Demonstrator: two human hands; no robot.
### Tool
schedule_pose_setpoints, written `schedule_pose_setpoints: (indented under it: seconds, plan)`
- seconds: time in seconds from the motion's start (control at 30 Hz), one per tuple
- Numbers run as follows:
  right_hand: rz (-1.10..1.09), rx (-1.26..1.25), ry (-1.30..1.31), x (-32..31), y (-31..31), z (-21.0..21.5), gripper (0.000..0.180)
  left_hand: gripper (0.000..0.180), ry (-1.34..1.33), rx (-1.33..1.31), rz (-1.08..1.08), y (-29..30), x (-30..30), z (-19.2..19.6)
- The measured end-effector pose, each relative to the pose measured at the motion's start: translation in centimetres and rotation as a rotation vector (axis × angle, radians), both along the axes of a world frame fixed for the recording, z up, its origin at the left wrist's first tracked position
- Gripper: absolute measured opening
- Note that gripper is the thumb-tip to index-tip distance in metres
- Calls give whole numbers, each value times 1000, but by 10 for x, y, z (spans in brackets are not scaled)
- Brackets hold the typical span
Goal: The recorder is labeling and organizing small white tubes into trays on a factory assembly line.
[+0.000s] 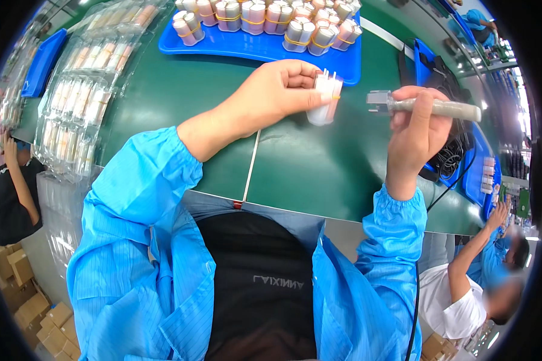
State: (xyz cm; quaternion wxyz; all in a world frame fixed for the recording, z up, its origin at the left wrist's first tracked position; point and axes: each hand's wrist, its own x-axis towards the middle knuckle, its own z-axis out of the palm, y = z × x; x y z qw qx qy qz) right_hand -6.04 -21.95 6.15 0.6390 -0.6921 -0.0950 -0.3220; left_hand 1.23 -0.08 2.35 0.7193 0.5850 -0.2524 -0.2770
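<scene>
While clear packs lay toward the left edge of the table, seemingly finished bundles stood in a blue tray farther back. By the tray's front edge, the left hand gripped a banded bundle, perhaps unfinished; the right hand pinched a pale stick, not yet touching it.

Workbench, trays and co-workers show a factory.

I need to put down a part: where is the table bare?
Green table is bare between the left forearm and right hand; another patch lies between that forearm and the clear packs. Crowded: the blue tray of banded bundles, and the right, with black cables.
</scene>
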Motion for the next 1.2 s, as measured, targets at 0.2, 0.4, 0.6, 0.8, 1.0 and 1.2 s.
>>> schedule_pose_setpoints:
  seconds: [0.2,0.4,0.6,0.8,1.0,1.2]
  plan:
    - [4,-80,187,5,17,-24,18,43,411,-176,-67,11,1,10]
    - [-36,-233,199,1,25,-31,19,45,417,-280,-71,16,0,9]
    - [-49,-272,205,0,24,-31,18,50,471,-298,-88,14,1,12]
    - [-56,-305,182,4,22,-30,17,54,564,-345,-172,14,12,13]
    - [-98,-543,134,4,19,-35,10,49,565,-457,-201,17,14,2]
    - [-27,-443,104,-2,21,-43,11,30,-16,-222,201,43,-8,29]
